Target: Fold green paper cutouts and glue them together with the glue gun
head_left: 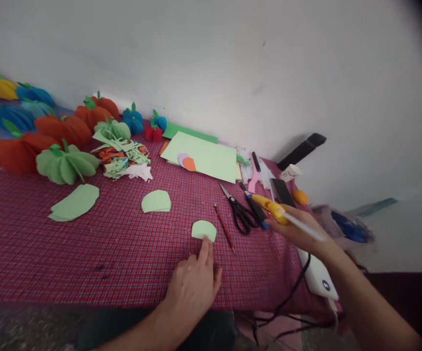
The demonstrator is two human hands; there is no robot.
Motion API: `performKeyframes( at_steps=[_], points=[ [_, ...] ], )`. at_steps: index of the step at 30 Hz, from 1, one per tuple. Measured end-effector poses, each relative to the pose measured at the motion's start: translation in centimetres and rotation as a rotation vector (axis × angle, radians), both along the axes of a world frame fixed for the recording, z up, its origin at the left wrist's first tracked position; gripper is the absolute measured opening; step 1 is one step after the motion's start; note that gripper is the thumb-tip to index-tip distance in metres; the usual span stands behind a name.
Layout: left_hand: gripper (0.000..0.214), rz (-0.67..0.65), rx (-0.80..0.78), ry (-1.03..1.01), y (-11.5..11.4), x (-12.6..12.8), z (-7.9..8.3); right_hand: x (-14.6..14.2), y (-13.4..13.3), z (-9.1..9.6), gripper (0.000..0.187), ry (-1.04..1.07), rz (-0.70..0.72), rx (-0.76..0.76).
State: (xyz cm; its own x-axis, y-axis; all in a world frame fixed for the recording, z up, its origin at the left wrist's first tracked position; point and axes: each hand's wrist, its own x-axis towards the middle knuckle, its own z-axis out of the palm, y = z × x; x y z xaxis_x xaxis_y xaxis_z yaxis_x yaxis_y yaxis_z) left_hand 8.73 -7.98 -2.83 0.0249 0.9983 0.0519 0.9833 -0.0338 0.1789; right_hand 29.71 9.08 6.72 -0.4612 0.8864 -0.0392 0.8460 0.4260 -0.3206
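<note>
A small light-green paper piece [203,229] with a rounded top lies flat on the checked cloth. Two fingertips of my left hand [192,282] press on its lower edge, the fingers stretched out. My right hand [298,226] is closed around a yellow hot glue gun [269,207], with a pale glue stick [304,226] sticking out of its back end. The glue gun is raised near the cloth's right side. A short stack of light-green paper pieces [156,201] rests left of the pressed piece, and larger light-green leaf-shaped pieces [75,203] lie farther left.
Black scissors [240,214], a red pencil [225,231] and a blue-black cutter [257,209] lie between my hands. Paper sheets [207,156], scraps [123,158] and several paper pumpkins [65,163] stand along the wall. A white power bank [318,275] and black cable [287,302] are at right.
</note>
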Motion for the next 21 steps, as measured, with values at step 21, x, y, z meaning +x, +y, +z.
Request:
performKeyframes(
  at_steps=[21],
  points=[
    [0.034, 0.076, 0.048, 0.150, 3.5, -16.0, 4.1, 5.8, 1.9, -8.0, 0.060, -0.431, 0.259, 0.348]
  ],
)
